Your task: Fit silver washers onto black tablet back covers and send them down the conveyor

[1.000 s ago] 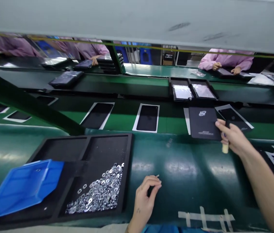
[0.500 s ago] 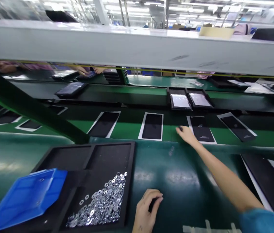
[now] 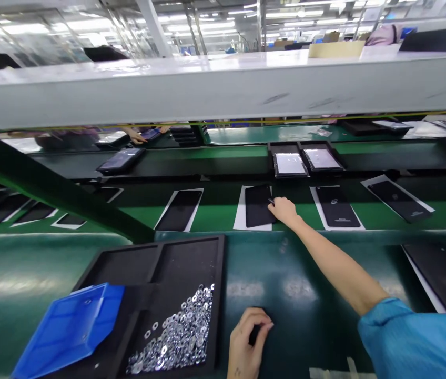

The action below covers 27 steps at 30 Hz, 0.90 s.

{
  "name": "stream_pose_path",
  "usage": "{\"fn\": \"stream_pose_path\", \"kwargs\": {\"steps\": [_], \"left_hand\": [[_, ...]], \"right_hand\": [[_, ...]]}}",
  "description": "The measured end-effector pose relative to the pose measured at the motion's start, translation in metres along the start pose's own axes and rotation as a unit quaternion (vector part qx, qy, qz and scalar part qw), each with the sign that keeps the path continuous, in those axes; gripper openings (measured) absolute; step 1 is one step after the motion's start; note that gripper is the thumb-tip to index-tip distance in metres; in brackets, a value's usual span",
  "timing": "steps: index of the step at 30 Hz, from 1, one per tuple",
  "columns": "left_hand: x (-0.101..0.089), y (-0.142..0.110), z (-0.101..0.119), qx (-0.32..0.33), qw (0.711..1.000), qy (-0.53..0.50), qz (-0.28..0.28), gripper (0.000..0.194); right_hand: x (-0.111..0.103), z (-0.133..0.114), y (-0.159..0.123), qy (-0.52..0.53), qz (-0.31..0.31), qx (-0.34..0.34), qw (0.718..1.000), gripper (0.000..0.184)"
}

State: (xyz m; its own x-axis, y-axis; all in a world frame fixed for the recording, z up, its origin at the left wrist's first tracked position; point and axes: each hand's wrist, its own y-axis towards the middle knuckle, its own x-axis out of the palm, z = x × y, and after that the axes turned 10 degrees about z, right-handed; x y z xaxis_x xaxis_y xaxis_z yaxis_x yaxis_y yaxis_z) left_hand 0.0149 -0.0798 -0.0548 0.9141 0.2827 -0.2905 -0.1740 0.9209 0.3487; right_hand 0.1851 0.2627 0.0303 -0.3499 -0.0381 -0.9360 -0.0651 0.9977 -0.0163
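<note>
My right hand (image 3: pixel 284 210) reaches out to the middle of the green conveyor. Its fingers are closed at the right edge of a black tablet back cover (image 3: pixel 257 206), which lies off-centre on a white sheet (image 3: pixel 240 213). Something small and dark shows at those fingertips, too small to name. Close to me, my left hand (image 3: pixel 247 339) hovers over the green bench with thumb and fingertips pinched together. Whatever it may hold is hidden. Left of it, a black divided tray (image 3: pixel 220 284) holds a heap of small shiny metal washers (image 3: pixel 183 329).
A blue plastic bin (image 3: pixel 73 329) lies tilted on the tray. More covers on white sheets, one with a logo (image 3: pixel 337 206), line the belt. A green post (image 3: pixel 61 192) slants across the left; a white shelf (image 3: pixel 207 89) spans above. A co-worker's hand (image 3: pixel 134 136) shows beyond.
My right hand has moved left from bare belt to the cover's edge. The cover has shifted right on its sheet. My left hand stays pinched; the view has turned slightly.
</note>
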Motion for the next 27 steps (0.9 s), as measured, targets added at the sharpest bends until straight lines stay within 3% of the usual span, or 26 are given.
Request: {"fn": "stream_pose_path", "kwargs": {"steps": [4, 7, 10, 13, 15, 17, 21, 23, 25, 27], "left_hand": [[0.002, 0.000, 0.007, 0.010, 1.000, -0.002, -0.010, 0.018], [0.002, 0.000, 0.010, 0.000, 1.000, 0.004, 0.002, 0.021], [0.002, 0.000, 0.009, -0.002, 1.000, 0.021, 0.006, 0.021], [0.004, -0.002, 0.007, 0.008, 1.000, 0.028, 0.003, 0.020], [0.005, -0.002, 0.008, 0.001, 1.000, 0.026, 0.007, 0.021], [0.004, -0.002, 0.010, -0.008, 1.000, 0.030, 0.000, 0.021], [0.000, 0.001, 0.015, -0.012, 0.998, 0.063, -0.022, 0.023], [-0.001, 0.004, 0.016, -0.016, 0.997, 0.079, -0.017, 0.026], [0.002, 0.007, 0.016, -0.019, 0.996, 0.084, -0.005, 0.029], [0.009, 0.013, 0.016, -0.027, 0.996, 0.082, 0.010, 0.029]], "right_hand": [[-0.033, 0.028, -0.009, 0.046, 0.089, 0.005, 0.995, 0.048], [-0.075, 0.063, -0.030, 0.110, 0.120, -0.058, 0.985, 0.045], [-0.123, 0.087, -0.071, 0.124, 0.117, -0.137, 0.976, 0.027], [-0.155, 0.082, -0.131, -0.011, 0.077, -0.156, 0.985, 0.021], [-0.155, 0.067, -0.173, -0.103, 0.021, -0.169, 0.980, 0.018], [-0.139, 0.051, -0.209, -0.141, -0.044, -0.195, 0.970, 0.016], [-0.091, 0.033, -0.239, -0.066, -0.147, -0.255, 0.953, 0.017], [-0.081, 0.032, -0.232, 0.022, -0.140, -0.261, 0.955, 0.017], [-0.089, 0.035, -0.221, 0.141, -0.097, -0.272, 0.947, 0.021], [-0.112, 0.040, -0.221, 0.281, -0.028, -0.319, 0.905, 0.022]]}}
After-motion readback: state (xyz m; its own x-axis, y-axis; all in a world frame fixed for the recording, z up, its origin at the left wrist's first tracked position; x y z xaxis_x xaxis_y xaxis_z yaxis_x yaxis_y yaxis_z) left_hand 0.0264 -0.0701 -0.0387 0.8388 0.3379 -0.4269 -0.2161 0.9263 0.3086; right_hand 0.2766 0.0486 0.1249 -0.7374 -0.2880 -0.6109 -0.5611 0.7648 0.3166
